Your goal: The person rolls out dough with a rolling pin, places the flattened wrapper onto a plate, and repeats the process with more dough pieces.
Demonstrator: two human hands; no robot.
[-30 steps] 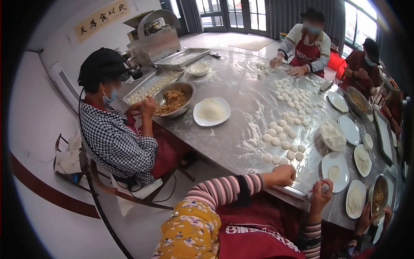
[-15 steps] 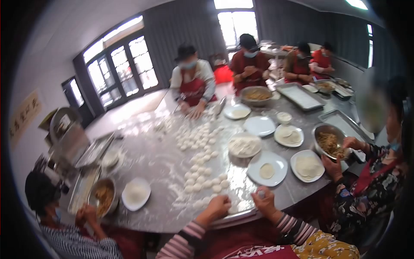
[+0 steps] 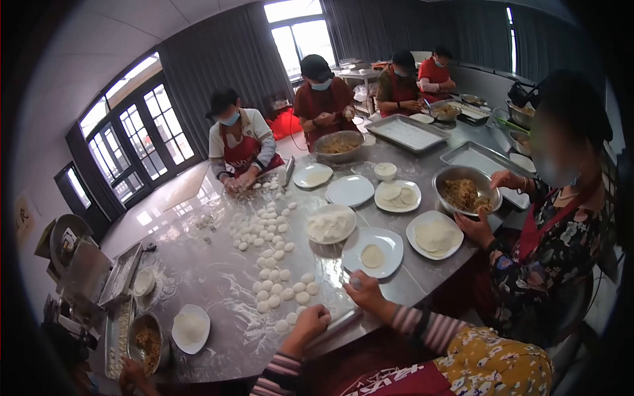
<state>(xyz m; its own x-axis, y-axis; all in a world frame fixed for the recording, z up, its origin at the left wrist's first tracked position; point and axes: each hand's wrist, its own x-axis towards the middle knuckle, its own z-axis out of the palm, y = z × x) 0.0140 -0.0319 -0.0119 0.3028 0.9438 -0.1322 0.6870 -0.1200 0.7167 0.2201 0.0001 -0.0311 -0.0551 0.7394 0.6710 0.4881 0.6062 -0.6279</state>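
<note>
My left hand [image 3: 312, 321] is closed at the near table edge, just right of the nearest flattened dough pieces [image 3: 282, 326]. What it holds, if anything, is hidden. My right hand [image 3: 367, 294] is curled around a short, pale rounded end that looks like a rolling pin [image 3: 355, 282], most of it covered by the fingers. Beyond that hand lies a white plate [image 3: 391, 264] bearing one round dough wrapper [image 3: 372, 256]. Many floured dough pieces [image 3: 267, 226] spread up the table from my left hand. A bowl heaped with flour [image 3: 331, 224] stands behind them.
The metal table [image 3: 224, 277] is dusted with flour. At right, a co-worker's hands are at a bowl of filling [image 3: 466, 191], near a plate of stacked wrappers [image 3: 434, 239]. Trays [image 3: 406, 132] lie farther back. Another filling bowl [image 3: 148, 343] stands at left; several people work around the table.
The view has swung right, so the table and people appear farther left. Both my hands stay closed near the table edge. The co-worker at left is now mostly in the dark rim.
</note>
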